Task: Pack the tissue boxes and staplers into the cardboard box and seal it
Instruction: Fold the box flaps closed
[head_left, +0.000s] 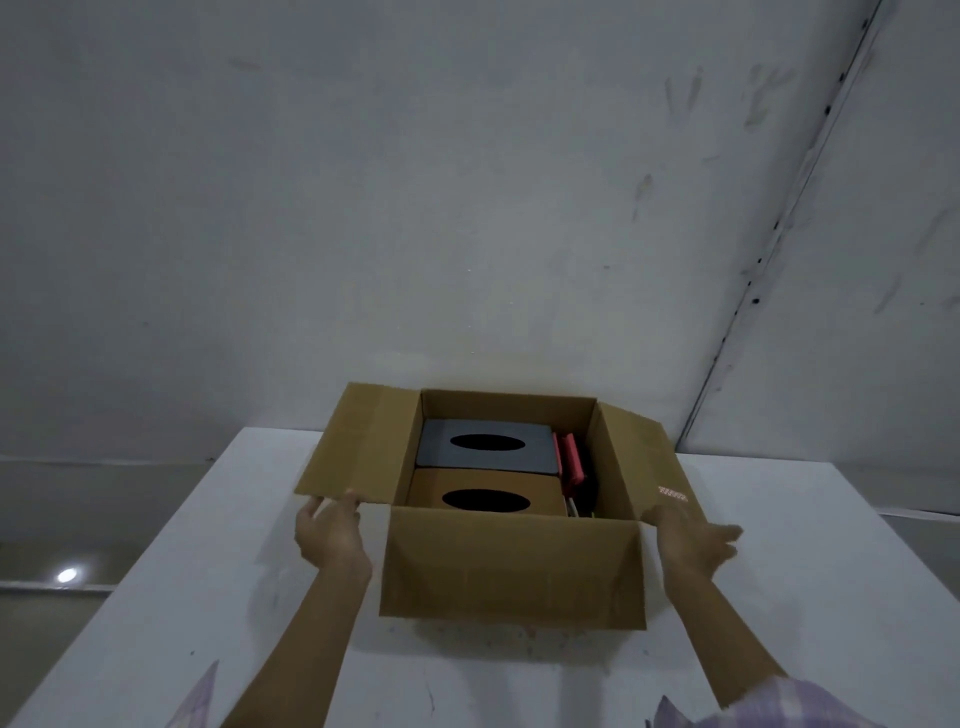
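Packing looks done, sealing hasn't started. Left hand (327, 530), fingers spread, touches the left flap's (358, 441) near corner. Between the hands the box (511, 566) holds grey (485, 447) and brown tissue boxes (485, 493) plus staplers (569, 460). Right hand (693, 540), open, rests by the right flap (649, 462). No tape visible.

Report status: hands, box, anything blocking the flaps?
Left hand open, fingertips on left flap. Right hand open by right flap. Cardboard box loaded, unsealed. Nothing above the rim.
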